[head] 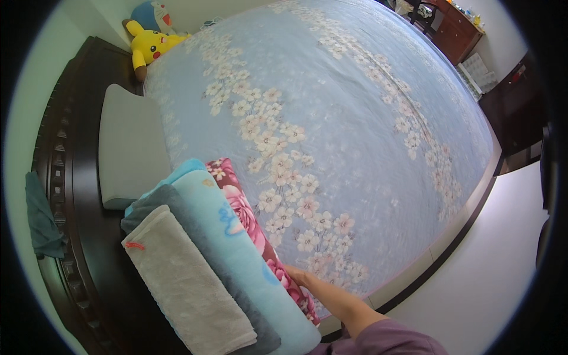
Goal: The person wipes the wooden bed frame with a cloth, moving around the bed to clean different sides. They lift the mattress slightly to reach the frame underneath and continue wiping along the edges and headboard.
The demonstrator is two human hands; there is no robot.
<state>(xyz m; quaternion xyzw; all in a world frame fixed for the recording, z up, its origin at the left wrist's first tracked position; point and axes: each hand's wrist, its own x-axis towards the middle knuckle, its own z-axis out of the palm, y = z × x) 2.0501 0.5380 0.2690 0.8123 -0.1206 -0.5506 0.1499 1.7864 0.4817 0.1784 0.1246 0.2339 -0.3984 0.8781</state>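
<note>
A stack of folded blankets lies tilted before me over the bed's head corner. A small grey plush blanket (186, 284) with a red tag forms its near layer. Past it come a dark grey layer (213, 262), a thick light-blue blanket (248, 239) and a red floral blanket (242, 208). My right hand (296, 275) grips the outer side of the red floral blanket, its fingertips tucked out of sight. My left hand is out of view.
A blue floral sheet (346, 164) covers the bed. A grey contoured pillow (133, 146) leans by the dark carved headboard (82, 177), where a green cloth (43, 217) hangs. Plush toys (151, 46) sit at the far corner. A wooden cabinet (457, 33) stands beyond.
</note>
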